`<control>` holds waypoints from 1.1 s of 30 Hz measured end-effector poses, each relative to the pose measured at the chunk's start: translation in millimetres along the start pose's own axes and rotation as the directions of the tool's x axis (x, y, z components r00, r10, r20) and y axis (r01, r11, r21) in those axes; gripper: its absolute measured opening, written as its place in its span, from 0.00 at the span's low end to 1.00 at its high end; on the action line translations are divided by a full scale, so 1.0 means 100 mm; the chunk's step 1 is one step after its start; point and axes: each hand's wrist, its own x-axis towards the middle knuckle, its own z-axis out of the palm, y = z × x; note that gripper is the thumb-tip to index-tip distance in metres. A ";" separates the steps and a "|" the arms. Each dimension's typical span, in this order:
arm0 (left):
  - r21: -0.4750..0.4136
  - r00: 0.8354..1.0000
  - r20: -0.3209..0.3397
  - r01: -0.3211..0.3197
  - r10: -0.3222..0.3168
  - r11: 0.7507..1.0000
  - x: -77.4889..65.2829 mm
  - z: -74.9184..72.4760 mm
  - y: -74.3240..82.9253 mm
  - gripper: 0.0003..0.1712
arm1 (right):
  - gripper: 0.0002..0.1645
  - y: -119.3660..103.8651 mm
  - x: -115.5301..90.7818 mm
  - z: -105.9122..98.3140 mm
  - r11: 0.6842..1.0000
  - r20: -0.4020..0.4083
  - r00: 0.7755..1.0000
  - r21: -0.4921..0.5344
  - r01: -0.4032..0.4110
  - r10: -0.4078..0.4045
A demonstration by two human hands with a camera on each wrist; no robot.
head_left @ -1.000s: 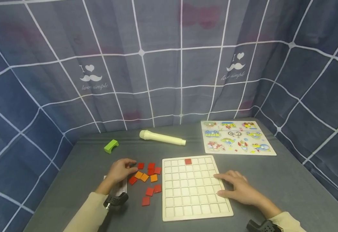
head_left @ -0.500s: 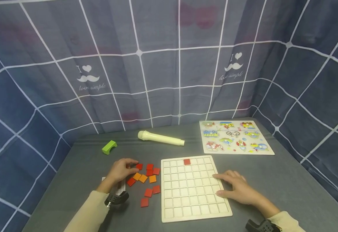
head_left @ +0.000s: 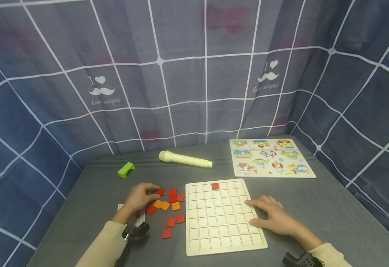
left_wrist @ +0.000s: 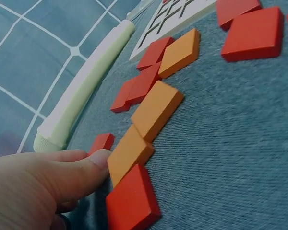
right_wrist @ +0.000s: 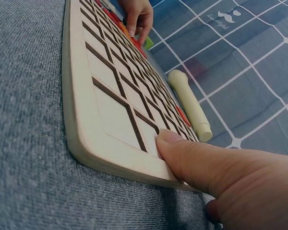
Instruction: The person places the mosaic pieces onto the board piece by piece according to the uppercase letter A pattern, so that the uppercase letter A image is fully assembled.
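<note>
Tile [head_left: 161, 192], red, lies on the table [head_left: 161, 254] at the thumb and forefinger tips of the left hand [head_left: 141, 196]. Left hand: fingers bent toward the tile, tips close about it; the contact is partly hidden by the hand itself, so cannot tell whether the tile is pinched or only touched. Right hand [head_left: 273, 217]: fingers relaxed, gripping nothing, thumb and forefinger resting on the right side of the gridded board [head_left: 220, 221], which lies between the two hands. Just right of the left hand are three orange tiles [head_left: 165, 205], with further red tiles [head_left: 171, 221] beside them and nearer the body. One placed tile [head_left: 215, 186], also red, sits in the middle cell of the board's far row, ahead and to the left of the right hand. Step in hand, as judged: picking up a tile while the right hand steadies the board. Next move probably calls for a firm pinch on the tile's edges, a lift clear of its neighbours, and a carry rightward from the left hand's present spot to a bare cell.
</note>
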 end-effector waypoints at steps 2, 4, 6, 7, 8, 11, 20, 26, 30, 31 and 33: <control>0.015 1.000 -0.018 0.002 -0.001 1.000 0.00 0.02 -0.01 0.20 | 0.33 0.00 0.00 0.00 1.000 0.000 1.000 0.001 0.001 -0.001; 0.019 0.999 -0.040 0.002 -0.001 1.000 0.00 0.02 0.00 0.20 | 0.33 0.00 -0.01 0.00 1.000 0.000 1.000 0.002 0.004 -0.004; 0.012 0.998 -0.059 0.000 0.001 1.000 -0.01 0.02 0.02 0.20 | 0.33 0.00 -0.01 0.00 1.000 0.000 1.000 0.004 0.007 -0.007; 0.009 0.998 -0.068 -0.007 0.008 1.000 -0.01 0.02 0.03 0.19 | 0.33 0.00 -0.01 0.01 1.000 -0.001 1.000 0.004 0.008 -0.008; 0.007 0.997 -0.075 -0.012 0.013 1.000 -0.01 0.01 0.05 0.19 | 0.33 0.00 -0.01 0.01 1.000 -0.001 1.000 0.004 0.010 -0.009; -0.002 0.996 -0.086 -0.034 0.034 0.999 -0.02 0.02 0.12 0.19 | 0.33 0.00 -0.02 0.01 1.000 -0.002 1.000 0.009 0.009 -0.009; -0.038 0.990 -0.066 -0.128 0.125 0.991 -0.07 0.08 0.38 0.16 | 0.33 0.00 -0.01 0.01 1.000 -0.009 1.000 0.009 0.016 -0.016; -0.075 0.981 -0.046 -0.189 0.186 0.979 -0.09 0.15 0.60 0.15 | 0.33 -0.01 -0.01 -0.01 1.000 0.001 1.000 0.002 0.006 -0.006; -0.100 0.968 -0.033 -0.252 0.250 0.962 -0.07 0.23 0.74 0.15 | 0.34 -0.02 -0.01 -0.02 1.000 0.004 1.000 0.002 0.006 -0.006; -0.106 0.963 -0.027 -0.271 0.270 0.957 -0.06 0.26 0.78 0.14 | 0.34 -0.02 -0.01 -0.02 1.000 0.006 1.000 0.003 0.005 -0.005; -0.118 0.950 -0.016 -0.310 0.310 0.943 -0.04 0.31 0.84 0.14 | 0.34 -0.02 -0.01 -0.01 1.000 0.009 1.000 0.005 0.001 -0.001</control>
